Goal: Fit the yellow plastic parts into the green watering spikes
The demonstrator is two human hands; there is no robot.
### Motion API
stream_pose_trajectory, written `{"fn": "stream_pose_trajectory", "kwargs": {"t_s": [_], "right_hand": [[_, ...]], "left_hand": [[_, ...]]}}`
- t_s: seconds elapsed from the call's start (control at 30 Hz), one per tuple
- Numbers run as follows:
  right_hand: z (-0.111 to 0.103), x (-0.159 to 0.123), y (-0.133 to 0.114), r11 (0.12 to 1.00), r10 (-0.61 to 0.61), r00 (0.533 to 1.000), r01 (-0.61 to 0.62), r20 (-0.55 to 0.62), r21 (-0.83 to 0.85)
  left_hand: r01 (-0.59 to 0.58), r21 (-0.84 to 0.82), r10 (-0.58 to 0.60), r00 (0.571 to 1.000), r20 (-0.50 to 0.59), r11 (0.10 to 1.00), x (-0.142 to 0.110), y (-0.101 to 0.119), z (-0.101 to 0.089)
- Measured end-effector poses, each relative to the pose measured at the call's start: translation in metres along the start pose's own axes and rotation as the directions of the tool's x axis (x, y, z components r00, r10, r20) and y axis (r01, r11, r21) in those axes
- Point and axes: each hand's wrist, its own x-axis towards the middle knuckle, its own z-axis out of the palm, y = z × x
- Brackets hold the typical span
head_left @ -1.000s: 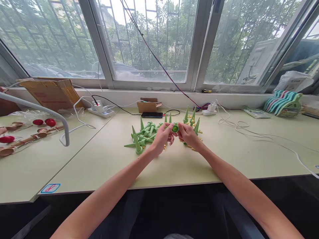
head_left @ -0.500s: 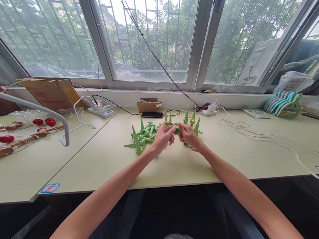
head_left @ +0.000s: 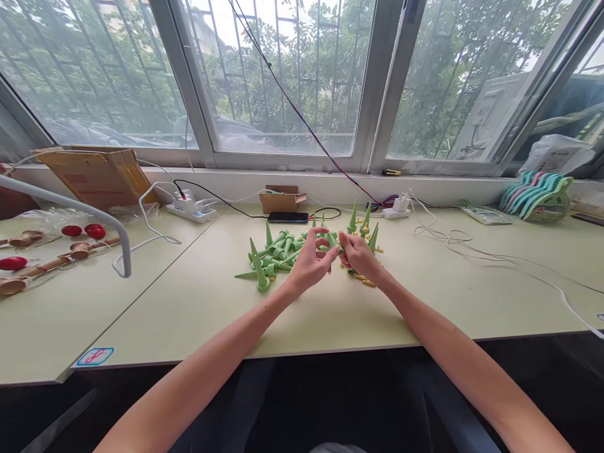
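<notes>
A green plastic watering spike is up between my two hands, above the table, its wide end near my right hand. My left hand curls around it from the left with thumb and forefinger. The fingers of my right hand are closed at its wide end and partly hide it. Left of my hands lies a heap of green spikes, with one spike upright at the near side. Beyond my right hand stand several spikes among small yellow plastic pieces.
A black phone and a small open cardboard box are behind the heap. White cables run over the right side of the table. Wooden toys with red balls lie at left, near a white curved bar.
The spike between my hands has turned, so its tapered side shows now where its round end faced me before. My left hand has shifted slightly right and opened its curl a little.
</notes>
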Motion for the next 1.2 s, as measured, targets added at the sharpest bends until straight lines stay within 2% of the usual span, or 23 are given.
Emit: {"fn": "stream_pose_trajectory", "kwargs": {"t_s": [0.3,0.73,1.2], "right_hand": [[-0.001,0.000,0.001,1.000,-0.012,1.000,0.011,-0.011,-0.010],[0.000,0.001,-0.002,0.994,0.024,1.000,-0.023,-0.014,0.104],[0.001,0.001,-0.006,0.989,0.047,0.999,-0.043,-0.027,0.141]], "left_hand": [[-0.082,0.171,0.086,0.996,-0.012,0.982,-0.001,-0.005,0.001],[-0.195,0.329,0.210,0.978,-0.008,0.924,0.000,-0.008,0.003],[-0.249,0.382,0.266,0.964,0.009,0.890,0.000,-0.009,0.002]]}}
